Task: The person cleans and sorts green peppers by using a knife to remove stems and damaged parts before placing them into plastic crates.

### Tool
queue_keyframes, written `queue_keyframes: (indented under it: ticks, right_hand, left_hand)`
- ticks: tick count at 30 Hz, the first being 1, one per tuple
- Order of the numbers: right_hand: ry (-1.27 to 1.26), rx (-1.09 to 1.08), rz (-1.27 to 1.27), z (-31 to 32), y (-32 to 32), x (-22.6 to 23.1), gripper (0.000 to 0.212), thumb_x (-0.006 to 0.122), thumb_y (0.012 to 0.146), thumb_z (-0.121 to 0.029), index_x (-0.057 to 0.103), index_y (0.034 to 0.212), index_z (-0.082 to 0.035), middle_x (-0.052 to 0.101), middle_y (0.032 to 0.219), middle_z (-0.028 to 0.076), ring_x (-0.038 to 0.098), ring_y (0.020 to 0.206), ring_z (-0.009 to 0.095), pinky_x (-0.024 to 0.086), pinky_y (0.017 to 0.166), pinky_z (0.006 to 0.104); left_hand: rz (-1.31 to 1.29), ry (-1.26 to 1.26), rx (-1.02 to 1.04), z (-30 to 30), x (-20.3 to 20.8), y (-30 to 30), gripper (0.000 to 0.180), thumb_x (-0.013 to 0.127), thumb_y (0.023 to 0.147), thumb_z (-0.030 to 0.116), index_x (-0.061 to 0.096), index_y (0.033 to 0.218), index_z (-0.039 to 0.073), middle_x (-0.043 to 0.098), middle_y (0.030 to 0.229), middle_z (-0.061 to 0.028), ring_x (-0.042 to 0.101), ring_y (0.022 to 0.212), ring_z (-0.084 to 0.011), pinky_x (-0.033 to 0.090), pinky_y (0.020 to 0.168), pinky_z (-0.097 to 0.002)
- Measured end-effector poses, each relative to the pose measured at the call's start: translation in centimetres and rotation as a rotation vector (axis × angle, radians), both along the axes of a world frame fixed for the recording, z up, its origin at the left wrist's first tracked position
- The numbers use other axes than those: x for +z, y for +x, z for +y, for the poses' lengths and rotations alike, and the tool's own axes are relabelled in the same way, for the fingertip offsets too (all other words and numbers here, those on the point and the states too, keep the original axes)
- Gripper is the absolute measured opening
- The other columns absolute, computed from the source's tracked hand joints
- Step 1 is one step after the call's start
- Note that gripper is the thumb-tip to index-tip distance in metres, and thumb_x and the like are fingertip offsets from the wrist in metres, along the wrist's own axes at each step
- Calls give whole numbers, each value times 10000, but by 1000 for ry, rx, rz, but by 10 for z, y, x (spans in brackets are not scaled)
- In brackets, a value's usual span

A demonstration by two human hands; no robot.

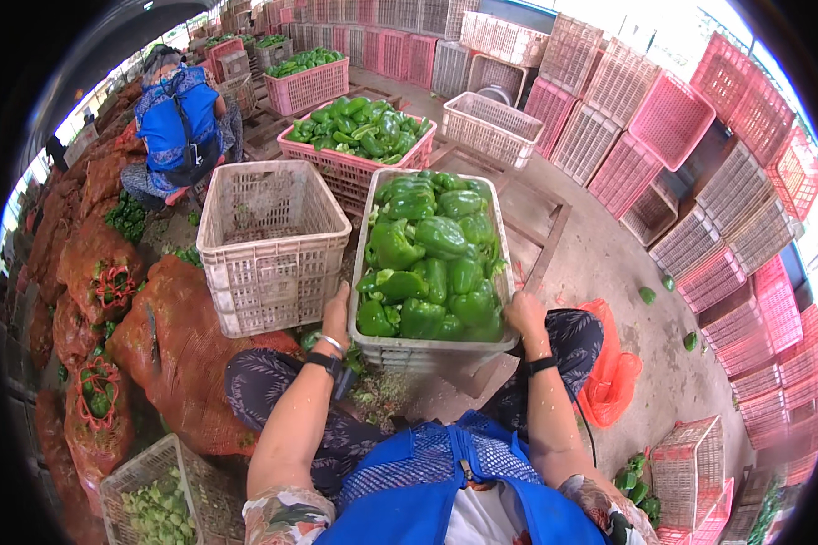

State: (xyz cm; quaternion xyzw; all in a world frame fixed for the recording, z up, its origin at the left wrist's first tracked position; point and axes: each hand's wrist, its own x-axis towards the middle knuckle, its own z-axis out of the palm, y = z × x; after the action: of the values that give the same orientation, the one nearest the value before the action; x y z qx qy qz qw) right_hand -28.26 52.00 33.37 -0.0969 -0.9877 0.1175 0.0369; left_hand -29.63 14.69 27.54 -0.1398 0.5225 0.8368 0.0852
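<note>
A light-coloured plastic crate [507, 263] heaped with green bell peppers [441, 238] is in front of me, between my knees. My left hand [336, 313] is closed against its near left corner, with the fingertips partly hidden by the crate. At the near right corner my right hand [525, 314] grips the side, its fingers curled. Just left of it stands a whitish crate [273, 274] with bare inner walls and some bits of debris. Behind, a pink crate [373, 165] is piled high with more peppers.
Orange-red mesh sacks [177, 350] lie to my left, near a crate of pale green scraps [159, 509]. A person in a blue vest [177, 118] crouches at the far left. Stacked crates [600, 100] line the right. An orange-red plastic bag [613, 368] lies beside my right knee.
</note>
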Motion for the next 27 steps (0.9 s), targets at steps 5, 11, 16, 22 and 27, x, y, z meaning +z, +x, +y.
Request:
queue_keyframes:
  ticks: [5, 11, 16, 22, 27]
  right_hand:
    - [-99, 3, -79, 14, -49, 8, 346, 522, 808, -285, 693, 909, -1, 662, 948, 274, 655, 904, 412, 512, 809, 481]
    - [-218, 9, -199, 72, -101, -30, 481, 504, 839, -374, 680, 959, 57, 635, 1002, 316, 623, 986, 436, 486, 879, 469]
    - [-233, 98, 76, 25, -73, -37, 447, 560, 815, -215, 508, 1111, 115, 611, 950, 354, 605, 943, 479, 482, 818, 515]
    - [-293, -27, 98, 14, -48, -28, 359, 572, 796, -168, 571, 1001, 126, 620, 910, 351, 621, 900, 473, 493, 801, 498]
    - [-311, -218, 149, 2, -26, -30, 346, 576, 808, -220, 614, 859, 119, 629, 840, 340, 632, 867, 474, 496, 771, 504]
  left_hand:
    - [68, 142, 319, 41, 7, 41, 474, 510, 971, 424, 614, 1147, -4, 636, 1043, -53, 609, 910, -163, 474, 860, -302]
    - [-49, 209, 502, 77, 13, 13, 428, 657, 890, 328, 636, 1094, -48, 638, 1034, -63, 610, 864, -167, 501, 773, -323]
    - [-99, 74, 598, 56, 6, 21, 318, 672, 850, 210, 672, 1010, -65, 663, 956, -71, 615, 810, -169, 499, 743, -322]
    - [-18, 141, 426, 34, -1, -12, 248, 676, 835, 161, 690, 960, -54, 675, 920, -75, 633, 778, -178, 508, 715, -313]
    - [4, 224, 345, 32, 12, -69, 239, 685, 839, 163, 674, 948, -50, 678, 913, -95, 648, 753, -191, 516, 683, -314]
